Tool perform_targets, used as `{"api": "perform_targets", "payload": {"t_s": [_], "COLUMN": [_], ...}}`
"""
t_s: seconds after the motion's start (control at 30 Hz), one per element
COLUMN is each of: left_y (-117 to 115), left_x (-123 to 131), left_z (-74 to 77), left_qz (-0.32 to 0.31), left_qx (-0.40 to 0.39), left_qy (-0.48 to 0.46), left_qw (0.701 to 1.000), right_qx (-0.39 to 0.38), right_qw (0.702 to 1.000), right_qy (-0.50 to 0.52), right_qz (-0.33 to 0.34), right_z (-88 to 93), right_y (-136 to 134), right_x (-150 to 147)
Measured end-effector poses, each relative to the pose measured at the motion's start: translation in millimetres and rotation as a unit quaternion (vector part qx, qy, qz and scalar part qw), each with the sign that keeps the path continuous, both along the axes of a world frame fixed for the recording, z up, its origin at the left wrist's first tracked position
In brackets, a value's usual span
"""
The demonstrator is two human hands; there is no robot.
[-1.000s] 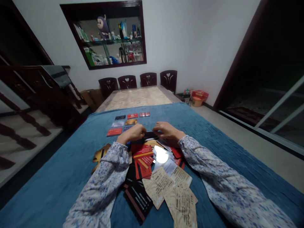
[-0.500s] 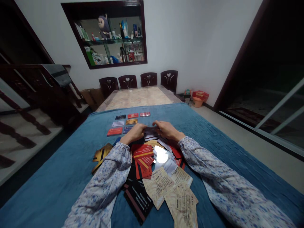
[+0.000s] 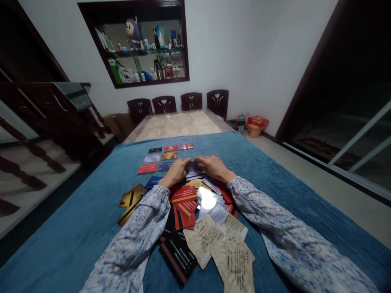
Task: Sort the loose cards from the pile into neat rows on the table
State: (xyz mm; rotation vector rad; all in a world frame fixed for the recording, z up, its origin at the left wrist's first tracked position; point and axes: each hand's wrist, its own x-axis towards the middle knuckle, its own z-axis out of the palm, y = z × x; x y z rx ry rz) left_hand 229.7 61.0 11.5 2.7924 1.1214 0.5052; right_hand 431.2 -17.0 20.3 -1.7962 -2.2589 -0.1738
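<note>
Fingers of the left hand are curled at one side of the pale cards; those of the right hand are curled at the other. Contact appears on both sides, though whether either hand grips cannot be told, as the fingertips are partly hidden. Pale cards lie between the hands, at the far edge of a loose heap. Heap noted nearer the person: red cards, white cards under strong glare, beige cards and black cards. Gold cards lie beside the left sleeve, with a blue card near the left wrist. Seven further stacks or cards stand in three rows beyond the left hand. All rest on a blue cloth, which covers the near part of the surface.
</note>
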Motion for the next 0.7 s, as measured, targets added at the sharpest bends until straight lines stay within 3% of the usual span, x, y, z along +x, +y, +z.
{"api": "perform_targets", "payload": {"t_s": [0.4, 0.7], "left_y": [-13.8, -12.8], "left_x": [4.0, 4.0], "left_z": [6.0, 4.7], "left_qz": [0.044, 0.044], "left_qx": [-0.011, 0.001], "left_qy": [0.014, 0.016], "left_qw": [0.999, 0.999], "right_qx": [-0.021, -0.033], "right_qw": [0.998, 0.999], "right_qy": [-0.017, 0.007], "right_qz": [-0.063, -0.019], "right_z": [7.3, -0.5], "right_y": [-7.0, -0.2], "right_x": [-9.4, -5.7]}}
